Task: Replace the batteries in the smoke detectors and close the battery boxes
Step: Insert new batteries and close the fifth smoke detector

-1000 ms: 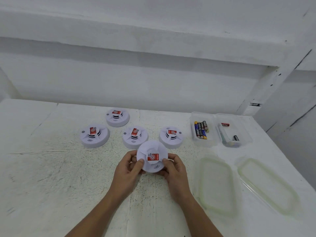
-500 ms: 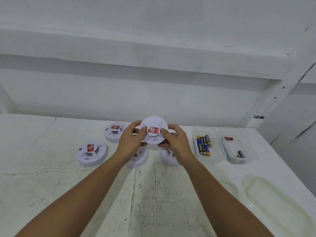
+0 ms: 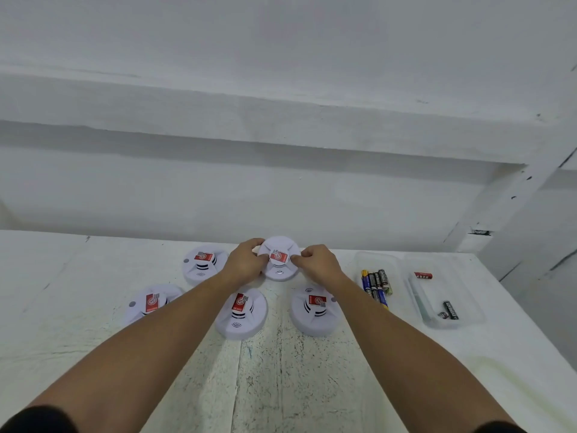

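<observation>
I hold a white round smoke detector [image 3: 280, 260] with a red label at the far middle of the table. My left hand [image 3: 245, 260] grips its left rim and my right hand [image 3: 317, 262] grips its right rim. Several more detectors lie face up: one at the back left [image 3: 203, 267], one at the left [image 3: 150, 304] partly behind my left forearm, one in the middle [image 3: 242, 312] and one to the right of it [image 3: 313, 309]. A clear box [image 3: 393, 260] holds several batteries [image 3: 376, 285].
A second clear box [image 3: 468, 320] at the right holds a red battery [image 3: 423, 275] and black batteries [image 3: 449, 310]. A pale lid [image 3: 530, 398] lies at the near right. The white wall rises right behind the table [image 3: 274, 370]; the table's right edge runs close to the boxes.
Both hands carried the detector from the near middle of the table away from me, past the row of others, to the far middle by the wall. The camera tilted up.
</observation>
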### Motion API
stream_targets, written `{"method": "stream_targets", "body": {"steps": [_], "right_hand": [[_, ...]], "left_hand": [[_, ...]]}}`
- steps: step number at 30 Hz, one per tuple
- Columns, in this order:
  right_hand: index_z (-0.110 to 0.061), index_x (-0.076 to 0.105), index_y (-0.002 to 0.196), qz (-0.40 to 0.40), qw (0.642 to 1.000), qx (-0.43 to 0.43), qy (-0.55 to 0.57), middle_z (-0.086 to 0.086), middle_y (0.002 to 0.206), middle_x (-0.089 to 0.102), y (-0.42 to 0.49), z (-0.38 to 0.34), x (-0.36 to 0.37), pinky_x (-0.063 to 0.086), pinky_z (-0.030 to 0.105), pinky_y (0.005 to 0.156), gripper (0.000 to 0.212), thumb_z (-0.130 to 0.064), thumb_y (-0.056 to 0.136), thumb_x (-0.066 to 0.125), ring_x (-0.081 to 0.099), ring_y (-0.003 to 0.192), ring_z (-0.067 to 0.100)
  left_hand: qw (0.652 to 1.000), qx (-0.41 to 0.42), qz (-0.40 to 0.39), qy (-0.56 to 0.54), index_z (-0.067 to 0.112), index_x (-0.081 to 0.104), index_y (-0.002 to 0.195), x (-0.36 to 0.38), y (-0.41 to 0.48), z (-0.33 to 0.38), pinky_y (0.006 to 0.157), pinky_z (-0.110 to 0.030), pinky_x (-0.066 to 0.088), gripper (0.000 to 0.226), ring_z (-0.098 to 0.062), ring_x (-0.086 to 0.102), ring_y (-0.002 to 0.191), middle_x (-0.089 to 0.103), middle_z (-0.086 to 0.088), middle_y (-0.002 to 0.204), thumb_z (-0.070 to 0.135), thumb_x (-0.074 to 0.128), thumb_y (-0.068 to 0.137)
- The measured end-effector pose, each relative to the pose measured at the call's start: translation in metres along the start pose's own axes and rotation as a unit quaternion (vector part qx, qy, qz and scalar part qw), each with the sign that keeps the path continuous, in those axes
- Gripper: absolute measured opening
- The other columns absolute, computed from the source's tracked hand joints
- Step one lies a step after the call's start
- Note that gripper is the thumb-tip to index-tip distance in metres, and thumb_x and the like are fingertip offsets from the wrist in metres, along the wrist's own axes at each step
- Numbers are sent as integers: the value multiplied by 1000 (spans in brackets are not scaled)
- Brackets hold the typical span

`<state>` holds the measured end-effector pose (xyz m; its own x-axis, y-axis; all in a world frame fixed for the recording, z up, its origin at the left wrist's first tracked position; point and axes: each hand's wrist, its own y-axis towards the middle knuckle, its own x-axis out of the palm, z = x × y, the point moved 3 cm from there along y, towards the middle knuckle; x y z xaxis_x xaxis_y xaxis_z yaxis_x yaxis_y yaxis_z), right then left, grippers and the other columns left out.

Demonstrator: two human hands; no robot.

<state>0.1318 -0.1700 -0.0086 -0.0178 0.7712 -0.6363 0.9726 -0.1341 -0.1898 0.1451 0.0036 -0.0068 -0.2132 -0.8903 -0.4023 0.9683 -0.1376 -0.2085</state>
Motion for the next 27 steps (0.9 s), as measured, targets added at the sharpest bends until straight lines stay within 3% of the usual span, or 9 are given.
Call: {"method": "stream_targets", "body": {"steps": [3, 7, 11, 15, 19, 22, 25, 26, 27], "right_hand": [[-12, 49, 72, -7, 1000, 10, -27, 6, 65, 40, 2, 6, 2, 25, 28, 56, 26, -31, 86, 60, 39, 64, 20], [-3, 61, 78, -6, 999, 6, -33, 8, 70, 46, 4, 8, 3, 29, 27, 59, 30, -31, 87, 59, 43, 66, 20], [-17, 36, 54, 3, 998, 2, -68, -2, 53, 34, 8, 10, 9, 24, 28, 54, 42, -29, 86, 59, 32, 51, 16], [-20, 24, 50, 8, 997, -3, -82, -2, 50, 24, 8, 10, 15, 19, 28, 53, 47, -21, 81, 59, 24, 49, 16], [-19, 22, 51, 6, 997, -14, -78, -2, 49, 22, 6, 7, 16, 18, 28, 53, 46, -20, 81, 57, 22, 49, 16], [-18, 22, 52, 1, 997, -20, -74, -1, 50, 22, 2, 5, 14, 18, 29, 53, 45, -16, 83, 55, 21, 49, 17], [-17, 35, 56, 4, 999, -15, -50, 1, 55, 33, -6, 3, 11, 22, 27, 55, 35, -14, 86, 50, 32, 52, 17], [-16, 51, 66, 2, 999, -8, -42, 3, 64, 48, -11, 1, 9, 29, 26, 60, 23, -16, 88, 49, 45, 60, 20], [-14, 63, 90, 1, 999, -7, -35, 6, 85, 61, -15, 2, 8, 34, 25, 68, 15, -18, 91, 49, 57, 78, 23]], "left_hand": [[998, 34, 10, 60, 16, 56, 127, 3, 1, 2, 78, -27, 45, 38, -20, 60, 87, 67, -6, 106, 11, 57, 89], [995, 59, 26, 82, 15, 59, 123, 2, 0, 2, 77, -23, 41, 37, -16, 58, 87, 68, -5, 105, 6, 60, 86], [989, 78, 48, 120, 14, 65, 115, 2, 1, 2, 69, -20, 39, 29, -19, 59, 87, 69, -8, 104, 6, 59, 87], [987, 32, 40, 152, 6, 55, 128, 4, 3, -3, 83, -23, 38, 38, -27, 58, 109, 63, -14, 121, 17, 56, 92], [989, 5, 29, 144, 10, 52, 130, 5, 3, -7, 82, -27, 41, 39, -24, 57, 96, 61, -13, 120, 20, 54, 93], [990, -18, 21, 140, 12, 47, 134, 5, 2, -9, 90, -33, 44, 42, -26, 57, 105, 59, -13, 124, 22, 51, 93], [990, -22, 22, 138, 11, 41, 136, 7, -6, -6, 88, -33, 45, 46, -26, 56, 105, 58, -13, 124, 24, 50, 93], [989, -13, 31, 141, 9, 39, 137, 8, -9, -3, 83, -30, 43, 48, -27, 55, 106, 57, -14, 124, 22, 51, 92], [989, 2, 47, 143, 7, 38, 138, 10, -14, -1, 81, -29, 40, 50, -28, 54, 109, 56, -15, 125, 19, 52, 92]]}}
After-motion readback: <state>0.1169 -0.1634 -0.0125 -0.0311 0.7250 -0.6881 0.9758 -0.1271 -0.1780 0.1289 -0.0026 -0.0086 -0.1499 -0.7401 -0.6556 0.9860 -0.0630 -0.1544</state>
